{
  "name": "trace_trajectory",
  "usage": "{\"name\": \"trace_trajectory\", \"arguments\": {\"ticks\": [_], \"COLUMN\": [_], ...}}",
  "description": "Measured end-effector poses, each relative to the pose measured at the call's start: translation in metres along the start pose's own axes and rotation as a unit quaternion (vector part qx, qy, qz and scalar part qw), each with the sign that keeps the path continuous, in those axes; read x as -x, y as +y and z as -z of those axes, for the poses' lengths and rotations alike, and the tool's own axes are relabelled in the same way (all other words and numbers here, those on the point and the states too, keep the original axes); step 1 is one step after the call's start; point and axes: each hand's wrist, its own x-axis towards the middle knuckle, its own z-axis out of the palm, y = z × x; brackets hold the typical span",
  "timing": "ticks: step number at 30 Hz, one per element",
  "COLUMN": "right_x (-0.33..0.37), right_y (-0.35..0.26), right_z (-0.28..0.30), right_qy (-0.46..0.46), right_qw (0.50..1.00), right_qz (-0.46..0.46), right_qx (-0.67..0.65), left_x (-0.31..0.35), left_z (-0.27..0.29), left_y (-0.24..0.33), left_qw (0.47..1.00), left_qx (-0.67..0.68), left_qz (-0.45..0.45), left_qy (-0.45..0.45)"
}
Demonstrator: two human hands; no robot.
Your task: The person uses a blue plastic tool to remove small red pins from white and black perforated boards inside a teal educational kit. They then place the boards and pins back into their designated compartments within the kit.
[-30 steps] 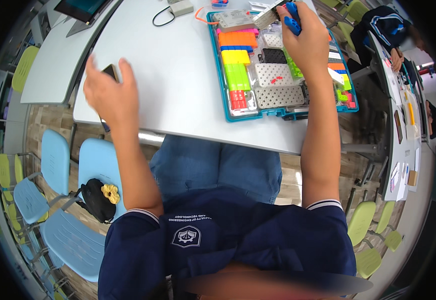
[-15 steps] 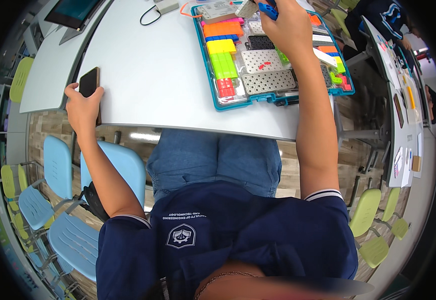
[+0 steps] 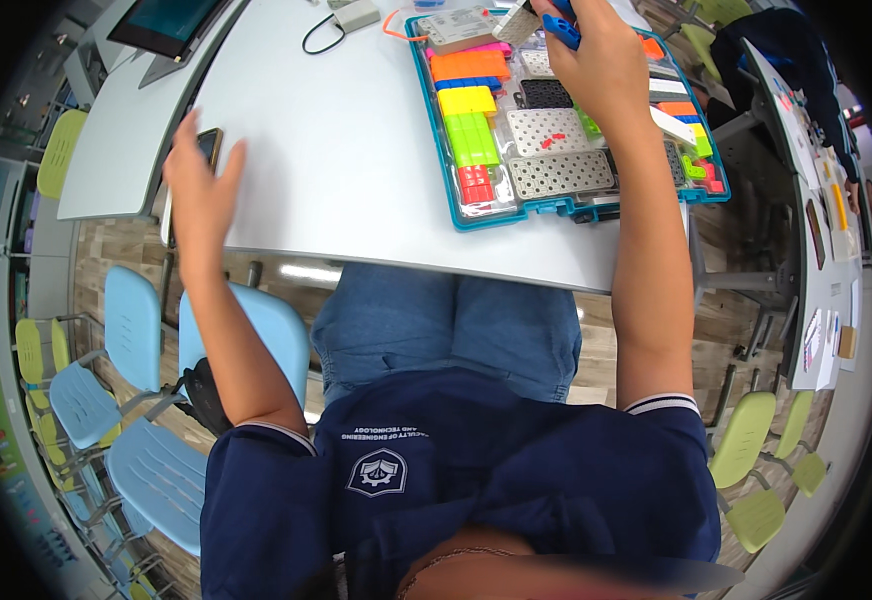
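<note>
At the table's left edge my left hand (image 3: 201, 195) is over a dark phone (image 3: 216, 140), its thumb and fingers spread apart. It covers most of the phone, so I cannot tell whether they touch. My right hand (image 3: 604, 75) is closed at the top of the view around a blue plastic part (image 3: 562, 32) beside a grey perforated piece (image 3: 517, 28); the upper ends are cut off. Below that hand lies a building-parts case with a teal rim (image 3: 486, 219). It holds orange bricks (image 3: 469, 66), lime bricks (image 3: 471, 139), red bricks (image 3: 475, 184) and grey perforated plates (image 3: 561, 175).
A grey box-shaped unit (image 3: 453, 28) with an orange cable sits at the case's far left. Farther left are a small grey adapter (image 3: 356, 14) with a black cable and a laptop (image 3: 164, 22). Blue chairs (image 3: 134, 325) stand at my left. Another person (image 3: 791, 60) leans by the right table.
My left hand has let go of the phone, its fingers now spread. My right hand keeps its hold on the parts. The whole view has shifted slightly.
</note>
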Motion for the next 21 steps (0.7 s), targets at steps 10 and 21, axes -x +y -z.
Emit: {"name": "trace_trajectory", "arguments": {"ticks": [10, 21], "right_x": [0.0, -0.003], "right_y": [0.007, -0.005], "right_z": [0.004, 0.007], "right_qy": [0.002, 0.0], "right_qw": [0.999, 0.998], "right_qz": [0.045, 0.009], "right_qx": [0.013, -0.059], "left_x": [-0.067, -0.07], "left_z": [-0.055, -0.105], "left_y": [0.18, 0.233], "left_qw": [0.918, 0.859], "left_qx": [0.309, 0.453], "left_qz": [-0.248, -0.237], "left_qy": [-0.013, 0.01]}}
